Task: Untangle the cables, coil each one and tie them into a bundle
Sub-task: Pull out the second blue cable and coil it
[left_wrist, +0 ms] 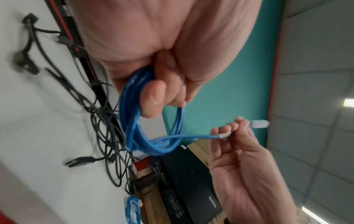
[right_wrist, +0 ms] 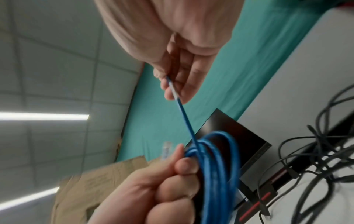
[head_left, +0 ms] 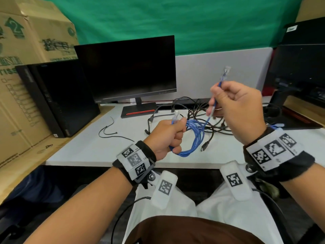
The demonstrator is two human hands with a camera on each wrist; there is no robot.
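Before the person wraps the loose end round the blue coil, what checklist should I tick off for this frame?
1. Left hand grips the blue Ethernet cable coil: ok.
2. Right hand pinches the free end just below its clear connector: ok.
3. Other connector sticks up above the left fist, held in with the coil: ok.
4. Coil lifted off the white desk, apart from the black cable tangle: ok.
5. Enough free length to wrap and tie: cannot tell.
6. Black cables coiled: not ok, still tangled.
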